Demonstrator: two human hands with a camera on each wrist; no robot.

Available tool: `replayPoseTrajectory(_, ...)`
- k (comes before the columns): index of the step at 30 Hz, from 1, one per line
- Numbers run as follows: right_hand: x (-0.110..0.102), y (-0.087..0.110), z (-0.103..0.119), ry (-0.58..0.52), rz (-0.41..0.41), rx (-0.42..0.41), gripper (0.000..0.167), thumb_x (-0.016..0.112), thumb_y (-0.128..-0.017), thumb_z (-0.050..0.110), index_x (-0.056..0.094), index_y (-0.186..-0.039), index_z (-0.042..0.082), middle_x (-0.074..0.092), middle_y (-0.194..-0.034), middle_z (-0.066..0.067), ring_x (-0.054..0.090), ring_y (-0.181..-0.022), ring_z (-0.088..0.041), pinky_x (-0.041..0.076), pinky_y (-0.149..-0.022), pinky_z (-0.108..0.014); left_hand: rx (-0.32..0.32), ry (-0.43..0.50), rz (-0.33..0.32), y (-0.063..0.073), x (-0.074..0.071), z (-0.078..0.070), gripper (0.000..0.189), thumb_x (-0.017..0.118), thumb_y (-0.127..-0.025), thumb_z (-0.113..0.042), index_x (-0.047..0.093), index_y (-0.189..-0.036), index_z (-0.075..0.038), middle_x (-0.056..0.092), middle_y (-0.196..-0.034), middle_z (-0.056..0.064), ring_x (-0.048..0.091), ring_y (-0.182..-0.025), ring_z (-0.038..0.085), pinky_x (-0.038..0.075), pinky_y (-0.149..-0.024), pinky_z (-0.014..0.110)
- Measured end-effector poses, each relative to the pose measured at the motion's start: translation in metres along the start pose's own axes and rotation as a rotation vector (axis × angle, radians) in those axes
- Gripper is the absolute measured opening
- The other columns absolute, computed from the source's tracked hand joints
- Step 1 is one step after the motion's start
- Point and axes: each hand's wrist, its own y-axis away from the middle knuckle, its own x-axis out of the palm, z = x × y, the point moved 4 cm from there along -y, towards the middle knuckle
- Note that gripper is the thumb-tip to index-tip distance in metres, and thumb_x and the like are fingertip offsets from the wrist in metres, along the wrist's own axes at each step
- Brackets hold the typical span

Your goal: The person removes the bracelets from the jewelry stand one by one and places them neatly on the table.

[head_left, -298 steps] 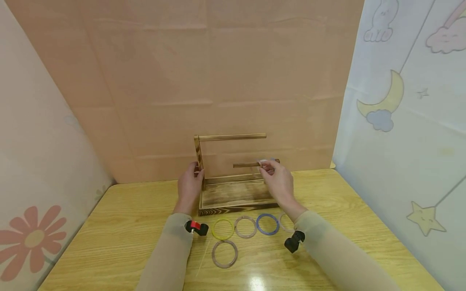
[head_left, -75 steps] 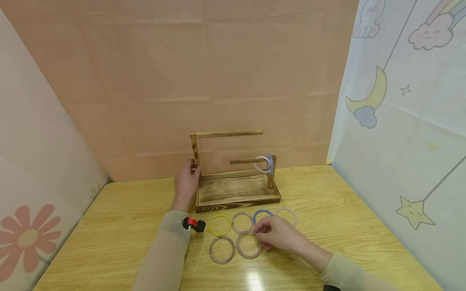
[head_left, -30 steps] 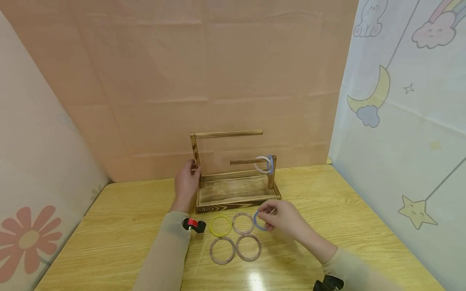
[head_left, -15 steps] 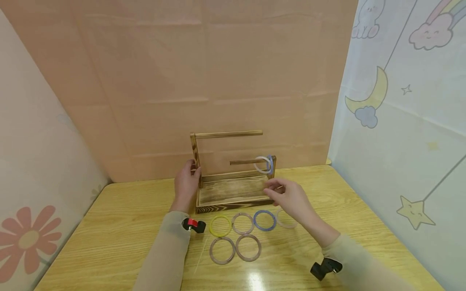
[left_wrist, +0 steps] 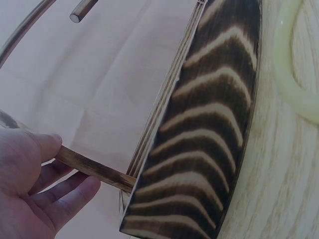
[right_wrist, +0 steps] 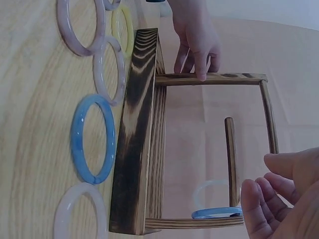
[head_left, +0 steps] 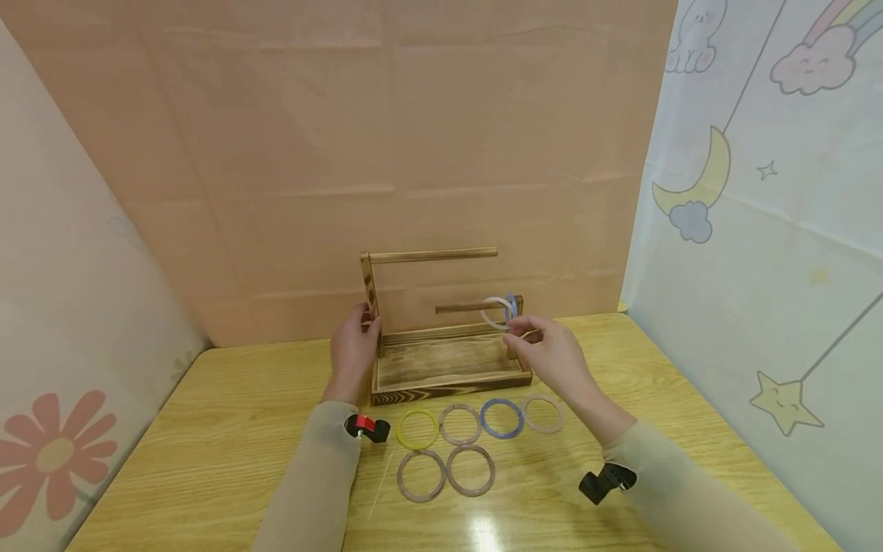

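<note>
A dark-grained wooden rack (head_left: 451, 388) stands on the table, with a long upper peg (head_left: 434, 254) from its tall left post and a shorter lower peg (head_left: 458, 308) from its right post. My left hand (head_left: 353, 349) grips the left post, thumb and fingers either side of it in the left wrist view. On the lower peg hang a blue ring (right_wrist: 217, 212) and a whitish ring (head_left: 486, 319), near the right post. Beside them is my right hand (head_left: 552, 356), fingertips right at the rings and post; its fingers are loosely bent with nothing between them in the right wrist view.
In front of the rack lie a yellow ring (head_left: 418, 448), a blue ring (head_left: 502, 436), a pale clear ring (head_left: 543, 431) and several lilac rings (head_left: 471, 494). A thin pale strip (head_left: 381, 483) lies left of them. A tan backdrop (head_left: 414, 153) hangs behind.
One lilac ring joined those on the table since the oldest frame. My right hand went from the table rings, lately the blue one, up to the rack's right post. My left hand stayed.
</note>
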Motion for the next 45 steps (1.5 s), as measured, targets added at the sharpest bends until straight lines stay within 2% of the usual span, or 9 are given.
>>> replayPoseTrajectory(6,-0.002,-0.012,0.000,0.023,-0.032,-0.020,0.033,0.078,-0.106,0.027,0.078,-0.132,0.007,0.076,-0.111,-0.006,0.073,-0.106,-0.029,0.053,-0.071,-0.037,-0.018,0.010,0.001,-0.001,0.001,0.001,0.038,0.069,-0.111,-0.017,0.063,-0.145,-0.001,0.073,-0.134,0.020,0.075,-0.117,0.040,0.060,-0.098,0.057)
replayPoseTrajectory(15,0.000,-0.029,-0.001,0.057,-0.043,-0.023,0.040,0.077,-0.107,0.028,0.075,-0.141,0.007,0.075,-0.109,-0.006,0.073,-0.092,-0.025,0.050,-0.062,-0.035,-0.018,0.011,-0.003,0.001,0.000,0.000,0.039,0.069,-0.111,-0.017,0.063,-0.145,-0.001,0.073,-0.134,0.021,0.075,-0.116,0.041,0.060,-0.098,0.058)
replayPoseTrajectory(22,0.001,-0.040,-0.005,0.085,-0.042,-0.002,0.041,0.076,-0.107,0.031,0.076,-0.140,0.008,0.074,-0.122,-0.012,0.072,-0.097,-0.026,0.050,-0.066,-0.037,-0.018,0.012,-0.003,0.001,0.001,-0.001,0.038,0.069,-0.111,-0.017,0.063,-0.145,0.000,0.073,-0.134,0.021,0.075,-0.116,0.041,0.060,-0.098,0.058)
replayPoseTrajectory(27,0.003,-0.046,-0.009,0.106,-0.033,0.018,0.042,0.076,-0.107,0.030,0.074,-0.142,0.008,0.075,-0.119,-0.013,0.072,-0.090,-0.027,0.049,-0.062,-0.037,-0.017,0.019,-0.010,0.001,0.000,-0.001,0.038,0.070,-0.111,-0.017,0.064,-0.144,0.000,0.073,-0.134,0.021,0.075,-0.116,0.041,0.060,-0.098,0.058)
replayPoseTrajectory(34,0.006,-0.050,-0.011,0.121,-0.035,0.006,0.041,0.078,-0.106,0.027,0.074,-0.143,0.009,0.078,-0.120,-0.011,0.075,-0.095,-0.028,0.052,-0.063,-0.037,-0.018,0.018,-0.008,0.003,0.002,0.001,0.037,0.070,-0.111,-0.018,0.065,-0.143,-0.001,0.074,-0.133,0.020,0.075,-0.115,0.040,0.060,-0.097,0.057)
replayPoseTrajectory(45,0.009,-0.056,-0.009,0.161,-0.041,-0.005,0.039,0.079,-0.106,0.025,0.075,-0.141,0.009,0.078,-0.118,-0.009,0.072,-0.086,-0.024,0.050,-0.060,-0.036,-0.007,0.004,-0.011,0.003,0.001,0.001,0.036,0.070,-0.111,-0.018,0.064,-0.142,-0.001,0.074,-0.132,0.020,0.075,-0.115,0.040,0.060,-0.097,0.058)
